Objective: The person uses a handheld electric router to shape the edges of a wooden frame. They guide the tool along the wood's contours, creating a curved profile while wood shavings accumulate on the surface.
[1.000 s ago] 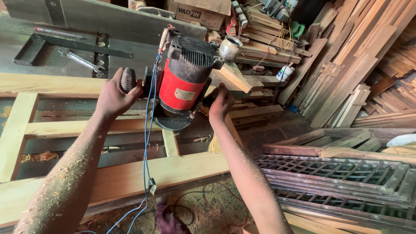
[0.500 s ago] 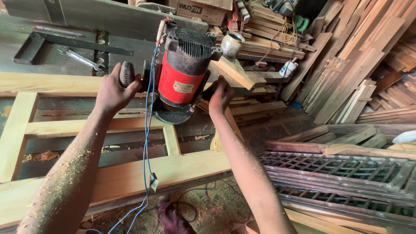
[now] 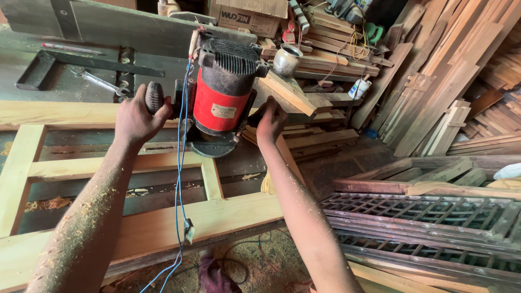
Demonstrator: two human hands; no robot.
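Observation:
A red and black electric router (image 3: pixel 222 100) stands upright with its round base on a pale wooden frame (image 3: pixel 163 217). My left hand (image 3: pixel 137 116) is closed around the router's left knob handle. My right hand (image 3: pixel 269 122) grips the handle on the router's right side, which my fingers hide. Both forearms are dusted with sawdust. A blue cable (image 3: pixel 178 179) hangs from the router down over the frame's near rail.
A dark metal machine table (image 3: pixel 81 59) with a spanner (image 3: pixel 100 82) lies behind the frame. Stacked planks (image 3: pixel 434 81) lean at the right. A lattice panel (image 3: pixel 423 217) lies low on the right. A metal pot (image 3: pixel 286 58) and a cardboard box (image 3: pixel 247 16) sit behind.
The router and both hands stay in the same grip; the view has shifted only slightly, with the router sitting a little lower and nearer on the frame.

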